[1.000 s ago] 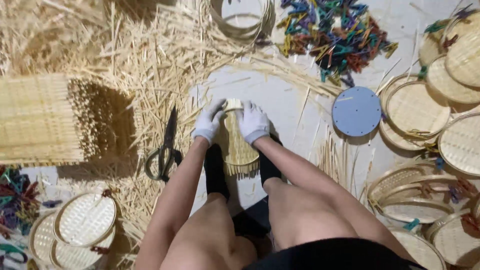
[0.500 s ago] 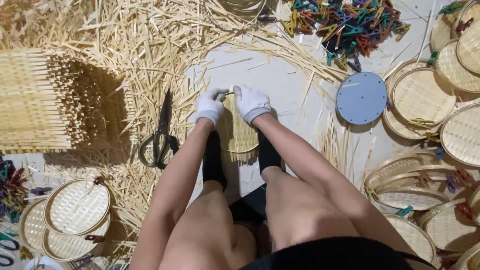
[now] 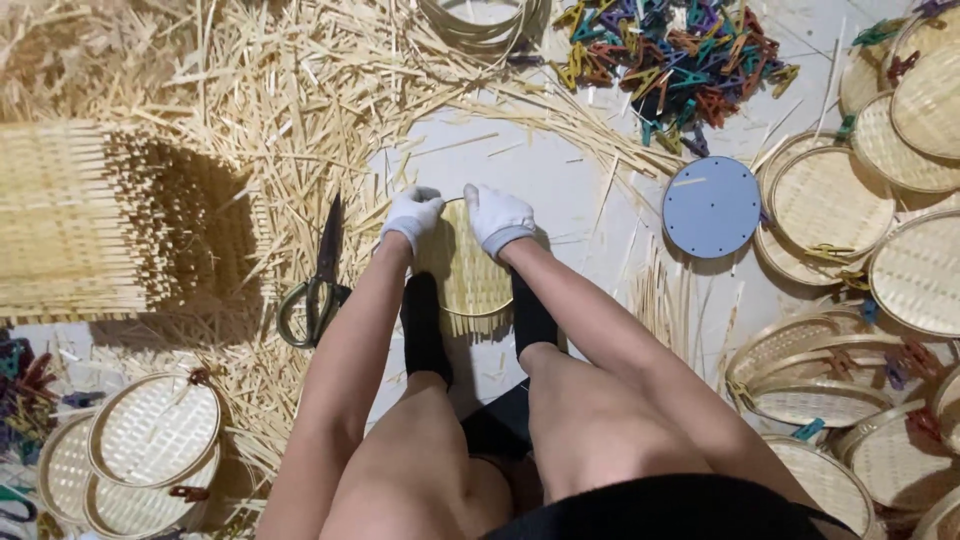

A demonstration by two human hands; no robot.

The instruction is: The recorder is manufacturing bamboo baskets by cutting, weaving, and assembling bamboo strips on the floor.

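Note:
A small woven bamboo mat with a round hoop on it [image 3: 468, 275] lies on the floor between my two black-socked feet. My left hand [image 3: 412, 218], in a white glove, presses on the hoop's upper left edge. My right hand [image 3: 498, 217], also gloved in white, grips the hoop's upper right edge. Loose strip ends of the mat stick out below, near my feet.
Black-handled scissors [image 3: 318, 280] lie left of my left arm. A stack of woven mats [image 3: 70, 225] sits at far left amid loose bamboo strips. A blue round disc [image 3: 711, 207], coloured clips [image 3: 680, 55] and several finished woven trays [image 3: 900, 250] lie to the right; more trays [image 3: 140, 450] at lower left.
Both hands stay on the hoop with small shifts along its top edge. The view has drifted slightly, so everything sits a little lower and more to the right.

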